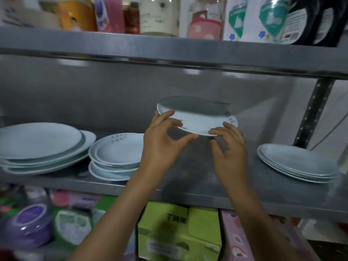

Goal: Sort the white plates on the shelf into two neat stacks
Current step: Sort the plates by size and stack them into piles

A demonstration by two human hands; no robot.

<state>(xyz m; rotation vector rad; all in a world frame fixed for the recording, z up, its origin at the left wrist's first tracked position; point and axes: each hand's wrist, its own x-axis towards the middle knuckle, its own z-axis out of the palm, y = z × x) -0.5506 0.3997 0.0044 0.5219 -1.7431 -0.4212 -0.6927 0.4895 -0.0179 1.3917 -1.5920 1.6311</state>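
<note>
White plate (199, 119) aloft above shelf (188, 196); near rim in both hands' grip

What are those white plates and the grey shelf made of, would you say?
The held plate looks like glazed ceramic or melamine: smooth, glossy white with a thin rim; the picture cannot settle which. The shelf looks like painted or galvanised steel: flat dull grey sheet, with a perforated upright.

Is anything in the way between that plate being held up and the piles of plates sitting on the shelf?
Nothing visible. Both hands, left and right, hold the plate in the air above a bare stretch of shelf. The small stack to its left and the stack to its right each have open space toward it.
</note>
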